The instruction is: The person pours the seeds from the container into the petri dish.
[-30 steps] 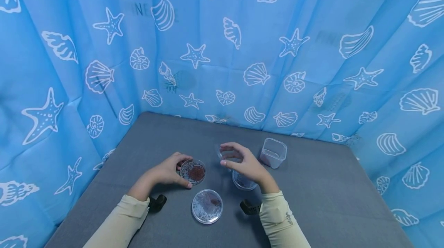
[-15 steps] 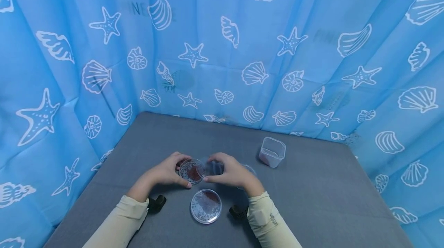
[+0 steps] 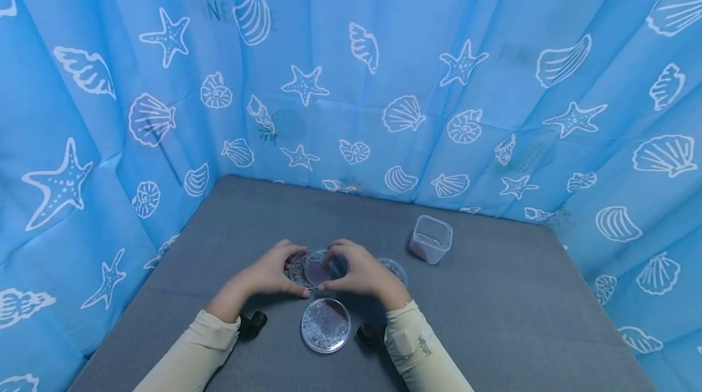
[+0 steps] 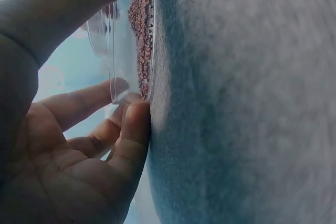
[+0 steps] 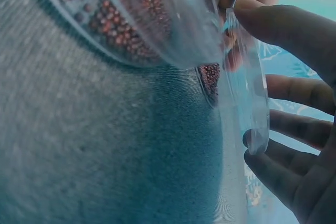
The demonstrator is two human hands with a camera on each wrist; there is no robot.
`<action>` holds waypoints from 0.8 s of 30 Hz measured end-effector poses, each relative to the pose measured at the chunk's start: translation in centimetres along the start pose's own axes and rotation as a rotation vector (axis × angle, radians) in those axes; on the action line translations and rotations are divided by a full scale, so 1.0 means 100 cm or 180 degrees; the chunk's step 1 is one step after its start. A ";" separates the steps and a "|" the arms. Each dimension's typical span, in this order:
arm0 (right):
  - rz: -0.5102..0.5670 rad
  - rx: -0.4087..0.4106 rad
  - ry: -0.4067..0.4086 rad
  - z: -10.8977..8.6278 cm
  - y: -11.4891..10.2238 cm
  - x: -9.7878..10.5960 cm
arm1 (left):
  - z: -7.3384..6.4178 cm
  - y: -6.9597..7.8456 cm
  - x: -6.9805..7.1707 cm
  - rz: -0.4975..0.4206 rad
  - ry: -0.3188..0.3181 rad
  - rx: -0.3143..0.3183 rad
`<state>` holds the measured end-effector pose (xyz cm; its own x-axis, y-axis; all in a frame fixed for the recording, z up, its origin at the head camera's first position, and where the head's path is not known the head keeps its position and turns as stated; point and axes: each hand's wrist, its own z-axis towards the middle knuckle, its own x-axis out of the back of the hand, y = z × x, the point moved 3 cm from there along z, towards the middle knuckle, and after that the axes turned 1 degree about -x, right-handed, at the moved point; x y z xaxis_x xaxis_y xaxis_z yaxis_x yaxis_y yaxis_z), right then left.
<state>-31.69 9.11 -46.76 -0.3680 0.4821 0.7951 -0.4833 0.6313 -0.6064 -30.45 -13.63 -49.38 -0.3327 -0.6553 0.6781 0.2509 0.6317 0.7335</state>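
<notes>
My left hand (image 3: 270, 271) curls its thumb and fingers round the rim of a clear petri dish (image 3: 297, 271) standing on the table. Small reddish-brown grains (image 4: 142, 40) are heaped inside it. By its edge, my right hand (image 3: 359, 270) pinches a clear round petri dish lid (image 5: 254, 93). Tilted, the lid overlaps the right part of the held dish from above; whether they touch I cannot tell. A covered petri dish (image 3: 326, 326) of the same grains lies nearer me, between the forearms. Another petri dish (image 3: 396, 269) is partly hidden behind my right hand.
At the back right stands a clear square plastic tub (image 3: 431, 239) with some contents low inside. Grey cloth covers the table (image 3: 504, 294). A blue shell-print curtain (image 3: 351, 99) closes off the back and sides.
My right hand has carried the lid leftward from near the right-hand dish to over the dish in my left hand. The left hand has barely moved.
</notes>
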 end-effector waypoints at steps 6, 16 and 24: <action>-0.0042 -0.0030 -0.0001 -0.001 0.000 -0.002 | 0.001 0.002 -0.005 -0.0124 0.0035 -0.0018; 0.0025 -0.0003 -0.0143 0.000 -0.002 -0.004 | 0.003 0.002 -0.013 -0.0351 -0.0009 -0.0050; 0.0040 0.0048 -0.0254 0.000 -0.005 -0.006 | 0.001 0.004 -0.011 -0.0376 -0.0047 -0.0042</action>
<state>-31.26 8.51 -46.95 -0.4361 0.4395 0.7853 -0.4900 0.6160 -0.6169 -30.08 -12.64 -49.85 -0.3739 -0.7187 0.5863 0.2210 0.5449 0.8089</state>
